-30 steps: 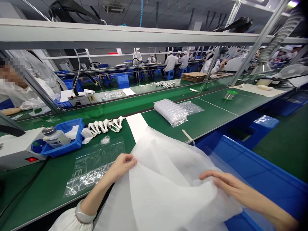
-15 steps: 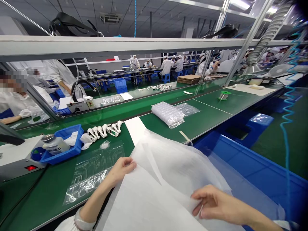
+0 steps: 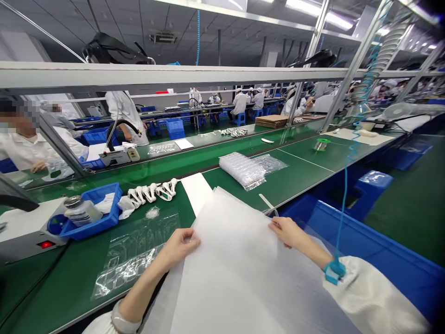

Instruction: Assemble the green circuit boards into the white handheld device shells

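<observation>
A large, thin, white translucent sheet (image 3: 229, 278) spreads in front of me, over the bench's front edge; whether it is paper or plastic film I cannot tell. My left hand (image 3: 182, 246) pinches its left edge between thumb and fingers. On the opposite edge, farther from me, my right hand (image 3: 287, 232) is closed on the sheet, a blue wrist strap (image 3: 334, 271) with a coiled cord round that wrist. Beyond the sheet's far end lies a white paper strip (image 3: 196, 191). Flat clear plastic bags (image 3: 128, 264) lie left of my left hand.
A blue tray (image 3: 93, 222) with a bottle (image 3: 81, 211) stands left, beside several white plastic parts (image 3: 149, 192). Farther along the green bench are stacked clear packs (image 3: 241, 169) and a wire spool (image 3: 321, 145). A blue bin (image 3: 378, 246) stands at right. Co-workers sit across the line.
My right hand has moved up and away to the sheet's far right edge. The sheet, billowed before, now lies flatter and straighter. My left hand stays on its edge.
</observation>
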The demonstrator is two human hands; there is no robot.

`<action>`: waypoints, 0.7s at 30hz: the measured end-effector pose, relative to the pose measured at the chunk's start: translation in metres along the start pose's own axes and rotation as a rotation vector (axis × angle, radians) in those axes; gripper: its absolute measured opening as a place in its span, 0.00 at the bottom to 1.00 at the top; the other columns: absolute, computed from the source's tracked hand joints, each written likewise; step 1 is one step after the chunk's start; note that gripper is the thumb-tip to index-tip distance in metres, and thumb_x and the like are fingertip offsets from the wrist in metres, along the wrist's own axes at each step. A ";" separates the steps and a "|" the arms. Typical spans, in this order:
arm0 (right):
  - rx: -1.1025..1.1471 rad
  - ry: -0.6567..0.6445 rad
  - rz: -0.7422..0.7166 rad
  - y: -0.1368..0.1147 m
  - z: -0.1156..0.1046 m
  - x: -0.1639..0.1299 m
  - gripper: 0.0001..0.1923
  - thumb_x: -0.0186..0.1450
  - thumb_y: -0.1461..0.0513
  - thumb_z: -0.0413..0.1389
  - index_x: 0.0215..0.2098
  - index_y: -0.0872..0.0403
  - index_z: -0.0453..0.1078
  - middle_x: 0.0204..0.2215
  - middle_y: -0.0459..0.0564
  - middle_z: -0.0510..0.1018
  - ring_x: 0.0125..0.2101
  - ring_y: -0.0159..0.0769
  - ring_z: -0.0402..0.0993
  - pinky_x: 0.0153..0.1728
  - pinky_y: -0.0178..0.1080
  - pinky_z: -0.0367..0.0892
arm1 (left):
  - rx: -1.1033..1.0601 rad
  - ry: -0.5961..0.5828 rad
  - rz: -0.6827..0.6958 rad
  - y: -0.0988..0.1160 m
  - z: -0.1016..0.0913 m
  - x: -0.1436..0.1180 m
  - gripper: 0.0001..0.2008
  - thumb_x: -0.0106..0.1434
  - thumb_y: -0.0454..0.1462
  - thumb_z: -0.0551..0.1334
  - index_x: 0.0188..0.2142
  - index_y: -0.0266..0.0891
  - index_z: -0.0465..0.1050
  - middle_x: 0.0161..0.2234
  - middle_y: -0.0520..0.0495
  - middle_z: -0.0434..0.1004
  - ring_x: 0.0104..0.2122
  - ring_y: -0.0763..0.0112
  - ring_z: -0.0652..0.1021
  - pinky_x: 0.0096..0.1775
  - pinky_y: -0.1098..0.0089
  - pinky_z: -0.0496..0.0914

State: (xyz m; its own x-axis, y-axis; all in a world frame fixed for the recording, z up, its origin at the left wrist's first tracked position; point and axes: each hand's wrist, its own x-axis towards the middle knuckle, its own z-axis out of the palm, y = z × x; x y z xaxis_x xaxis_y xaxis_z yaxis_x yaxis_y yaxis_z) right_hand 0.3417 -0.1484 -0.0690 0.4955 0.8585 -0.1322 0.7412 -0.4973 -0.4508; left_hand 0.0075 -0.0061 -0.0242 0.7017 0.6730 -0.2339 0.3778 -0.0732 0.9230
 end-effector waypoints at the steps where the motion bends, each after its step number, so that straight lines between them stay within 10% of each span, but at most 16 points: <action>1: -0.027 0.038 -0.002 -0.003 0.001 -0.002 0.09 0.65 0.60 0.48 0.33 0.55 0.67 0.25 0.50 0.75 0.17 0.35 0.73 0.18 0.34 0.62 | -0.004 0.005 0.006 0.001 0.000 0.000 0.12 0.57 0.42 0.60 0.28 0.34 0.73 0.28 0.49 0.73 0.30 0.67 0.72 0.30 0.72 0.65; 5: 0.055 0.218 -0.101 -0.024 -0.007 -0.037 0.14 0.66 0.55 0.48 0.47 0.53 0.64 0.43 0.56 0.72 0.27 0.37 0.75 0.29 0.40 0.68 | -0.015 0.042 0.052 0.012 0.005 -0.004 0.07 0.55 0.38 0.61 0.30 0.35 0.71 0.29 0.50 0.74 0.30 0.68 0.73 0.32 0.72 0.66; 12: 1.113 -0.386 -0.072 -0.079 -0.022 -0.110 0.36 0.58 0.40 0.53 0.56 0.53 0.60 0.45 0.58 0.73 0.30 0.42 0.79 0.21 0.40 0.74 | -0.409 -0.288 0.132 0.069 0.064 -0.015 0.47 0.56 0.41 0.66 0.66 0.48 0.36 0.46 0.39 0.76 0.38 0.60 0.79 0.37 0.64 0.73; 17: 1.179 -0.282 0.093 -0.068 -0.065 -0.122 0.28 0.58 0.43 0.56 0.47 0.54 0.72 0.40 0.55 0.80 0.38 0.46 0.78 0.33 0.40 0.75 | -0.679 -0.609 0.158 0.102 0.131 -0.005 0.49 0.62 0.49 0.59 0.64 0.52 0.16 0.64 0.31 0.54 0.55 0.54 0.70 0.46 0.50 0.71; 21: 1.043 -0.117 0.143 -0.037 -0.113 -0.128 0.25 0.54 0.49 0.64 0.43 0.57 0.74 0.37 0.56 0.81 0.36 0.48 0.79 0.36 0.43 0.74 | -0.790 -0.644 0.177 0.124 0.155 0.007 0.45 0.64 0.46 0.58 0.65 0.54 0.21 0.63 0.35 0.57 0.48 0.55 0.76 0.48 0.48 0.70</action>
State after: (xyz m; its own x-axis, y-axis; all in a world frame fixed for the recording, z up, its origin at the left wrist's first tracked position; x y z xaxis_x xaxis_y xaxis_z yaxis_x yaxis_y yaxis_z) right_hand 0.3025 -0.2542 0.0645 0.4594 0.8350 -0.3028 -0.1037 -0.2882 -0.9519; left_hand 0.1529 -0.1246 0.0407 0.9866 0.1616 0.0204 -0.1037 0.5271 0.8434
